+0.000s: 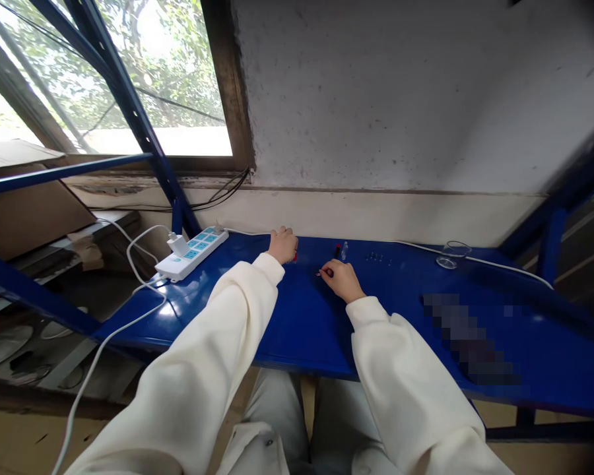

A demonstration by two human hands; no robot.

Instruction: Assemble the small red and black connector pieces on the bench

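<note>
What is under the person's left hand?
Under the left hand, part of a red object shows against the blue tabletop; the hand covers the rest, so its shape is unclear.

Left hand [283,245]: near centre; fingertips concealed, red item [295,257] beneath mostly covered, identity undetermined.
Right hand [344,280]: towards 4 o'clock; small piece [319,273] at the fingertips, too small to identify.
Tiny pieces [381,258]: 3 o'clock; too small to identify.
Pixelated patch [468,340]: 4 o'clock; contents unreadable.
White cable [74,410]: cut off by bottom edge, 8 o'clock.
Window [178,59]: 11 o'clock; cut off by top edge.
</note>
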